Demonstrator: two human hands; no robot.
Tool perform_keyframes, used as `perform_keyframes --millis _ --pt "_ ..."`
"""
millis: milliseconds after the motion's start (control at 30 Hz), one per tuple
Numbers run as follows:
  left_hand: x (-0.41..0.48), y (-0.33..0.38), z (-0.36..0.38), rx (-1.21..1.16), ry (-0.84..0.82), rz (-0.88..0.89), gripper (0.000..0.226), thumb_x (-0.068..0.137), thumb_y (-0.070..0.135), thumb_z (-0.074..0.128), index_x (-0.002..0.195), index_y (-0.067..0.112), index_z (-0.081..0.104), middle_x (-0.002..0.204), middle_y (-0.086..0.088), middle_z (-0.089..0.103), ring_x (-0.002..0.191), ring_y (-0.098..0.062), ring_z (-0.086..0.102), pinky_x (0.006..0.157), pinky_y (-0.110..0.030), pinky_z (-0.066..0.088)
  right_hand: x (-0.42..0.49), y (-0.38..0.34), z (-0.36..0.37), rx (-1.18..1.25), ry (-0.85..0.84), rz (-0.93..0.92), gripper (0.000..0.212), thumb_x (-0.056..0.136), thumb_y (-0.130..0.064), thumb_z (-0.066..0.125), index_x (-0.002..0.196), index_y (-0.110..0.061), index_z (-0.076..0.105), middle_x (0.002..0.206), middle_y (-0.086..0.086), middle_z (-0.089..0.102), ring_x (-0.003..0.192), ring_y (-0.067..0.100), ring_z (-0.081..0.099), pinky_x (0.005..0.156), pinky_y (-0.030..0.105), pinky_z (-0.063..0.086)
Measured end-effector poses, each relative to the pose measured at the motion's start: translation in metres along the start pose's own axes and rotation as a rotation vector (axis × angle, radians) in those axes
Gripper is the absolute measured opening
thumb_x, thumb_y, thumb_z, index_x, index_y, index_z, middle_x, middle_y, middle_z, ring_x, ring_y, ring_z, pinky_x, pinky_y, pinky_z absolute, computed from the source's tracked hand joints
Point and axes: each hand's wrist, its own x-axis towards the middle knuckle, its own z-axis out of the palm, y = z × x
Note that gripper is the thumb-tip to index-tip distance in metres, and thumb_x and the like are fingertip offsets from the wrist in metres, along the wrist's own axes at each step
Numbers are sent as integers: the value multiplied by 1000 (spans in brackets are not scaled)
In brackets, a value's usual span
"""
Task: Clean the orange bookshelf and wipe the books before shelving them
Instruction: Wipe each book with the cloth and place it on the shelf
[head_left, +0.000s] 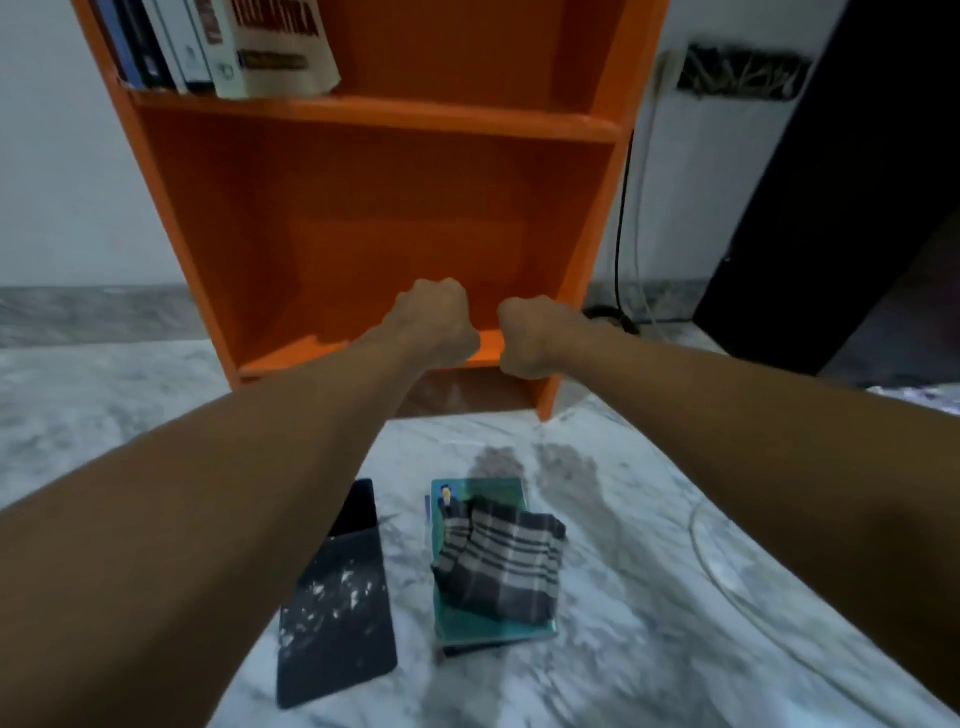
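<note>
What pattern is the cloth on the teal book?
The cloth is plaid, dark grey and beige stripes; seen in the head view.

Both arms reach out to the orange bookshelf (363, 208), left hand (436, 317) and right hand (535, 338) balled into fists side by side over its bottom board, nothing visible in either. Books (234, 47) stand on the upper shelf. On the marble floor (623, 623), a checked cloth (504, 561) lies on a teal book (488, 491), with a black book (337, 608) beside it.
</note>
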Motion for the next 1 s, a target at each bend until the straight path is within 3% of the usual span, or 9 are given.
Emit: perform_keyframes --millis 67,167,233,367,500,600,800,900,1000 --pt "-10 -11 25 18 -61 -12 16 88 18 62 83 2 60 92 -18 61 83 -37 61 64 -34 46 -3 -4 32 7 -62 -44 15 91 -19 57 103 -10 52 105 17 58 86 32 58 65 38 42" --pt "-28 -29 67 27 -161 -61 33 94 9 54 63 10 43 67 -8 49 57 -20 45 50 -28 37 -8 -10 90 55 -224 -88 8 92 -16 58 89 -9 55 81 9 54 71 24 54 60 35 42" --pt "-38 -40 90 66 -204 -129 33 93 8 53 61 9 43 65 -7 48 60 -21 48 57 -30 44 -12 -13 125 -6 -333 -119 19 88 -21 64 93 -10 50 77 5 50 72 24 53 62 33 42" --pt "-49 -49 126 37 -296 -214 32 95 10 55 67 8 39 70 -6 43 63 -21 46 62 -33 42 -16 -11 170 -77 -433 -174 32 84 -24 68 109 -9 54 106 13 62 83 25 57 66 31 46" --pt "-55 -49 152 54 -340 -215 16 95 15 58 91 4 46 101 -17 60 99 -33 61 72 -34 45 -12 2 203 -19 -359 -161 68 77 -41 75 131 -12 45 126 11 55 111 30 53 93 39 46" --pt "-55 -53 172 37 -366 -263 17 93 12 56 106 1 54 114 -19 62 105 -34 61 73 -33 44 -12 9 224 47 -413 -74 96 72 -46 80 143 -10 26 139 12 45 127 37 42 105 52 35" --pt "-52 -62 202 -71 -439 -358 23 94 21 61 109 4 56 100 -5 60 94 -25 63 75 -30 51 -13 29 223 314 -436 117 46 74 -34 77 103 -12 50 95 5 57 84 24 57 68 30 45" --pt "-53 -65 213 -94 -442 -349 26 94 24 63 110 4 58 102 -8 63 91 -22 62 70 -25 48 -7 40 224 480 -291 309 19 81 -24 65 86 -13 51 82 5 56 70 21 54 61 25 42" --pt "-51 -68 221 -97 -413 -356 25 93 23 66 108 4 59 104 -7 66 83 -18 60 64 -23 47 -5 39 229 610 -282 406 15 81 -21 65 85 -11 55 85 7 60 71 22 57 58 24 43"
